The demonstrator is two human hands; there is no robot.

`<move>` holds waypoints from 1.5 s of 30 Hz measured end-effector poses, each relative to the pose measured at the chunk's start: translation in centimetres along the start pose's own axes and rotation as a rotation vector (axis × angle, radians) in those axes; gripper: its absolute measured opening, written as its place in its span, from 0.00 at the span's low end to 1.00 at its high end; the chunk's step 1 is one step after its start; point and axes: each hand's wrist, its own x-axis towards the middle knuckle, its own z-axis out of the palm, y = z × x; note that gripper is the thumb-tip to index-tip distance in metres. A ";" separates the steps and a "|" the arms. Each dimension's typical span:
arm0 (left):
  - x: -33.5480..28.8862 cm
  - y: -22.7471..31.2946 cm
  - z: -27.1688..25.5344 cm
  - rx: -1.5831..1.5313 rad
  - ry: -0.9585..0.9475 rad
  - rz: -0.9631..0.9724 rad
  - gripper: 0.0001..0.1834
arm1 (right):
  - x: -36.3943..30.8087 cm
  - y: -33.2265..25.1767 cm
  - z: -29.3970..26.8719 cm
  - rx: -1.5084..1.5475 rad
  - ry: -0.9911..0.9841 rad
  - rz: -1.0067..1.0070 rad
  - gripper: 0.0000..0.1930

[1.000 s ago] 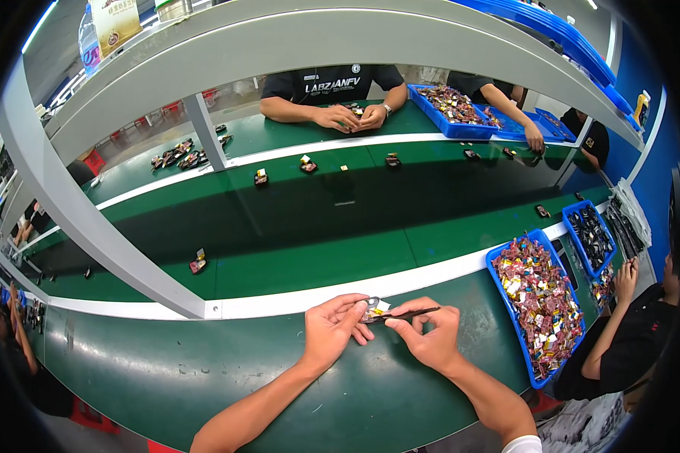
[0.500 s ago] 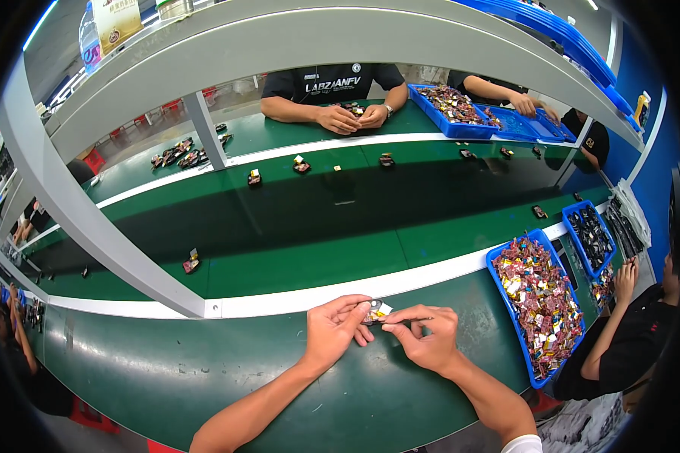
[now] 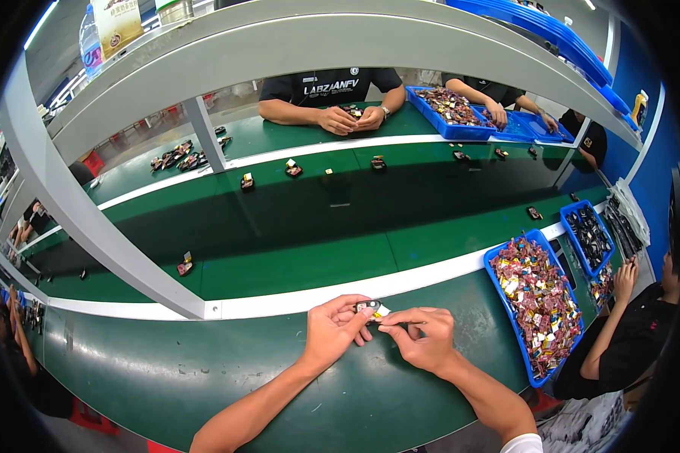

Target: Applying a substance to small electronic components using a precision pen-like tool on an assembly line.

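Observation:
My left hand (image 3: 334, 331) grips a small black plastic casing (image 3: 367, 306) between thumb and fingers, above the green worktop. Inside the casing sit small parts, and a white and yellow tab (image 3: 382, 310) shows at its right side. My right hand (image 3: 421, 337) is closed in a pinch against the casing's lower right edge. A thin dark sliver shows by its fingers, but what they hold is too small to make out. Both hands meet just in front of the pale rail.
Right of my hands stands a blue tray (image 3: 494, 273) heaped with small reddish circuit boards. Beyond it, a smaller blue tray (image 3: 586, 274) holds black casings. Across the rail, a green conveyor belt (image 3: 295, 260) carries scattered casings. A grey post (image 3: 102, 204) rises at left; co-workers sit opposite and at right.
The casings on the belt have shifted slightly left. My hands stay nearly in place, the right fingers moving a little at the casing. A co-worker's hands at the far trays have moved apart.

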 end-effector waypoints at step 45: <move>-1.9 1.3 -0.1 0.737 0.008 0.518 0.10 | -0.8 0.5 1.2 -0.022 0.081 0.094 0.06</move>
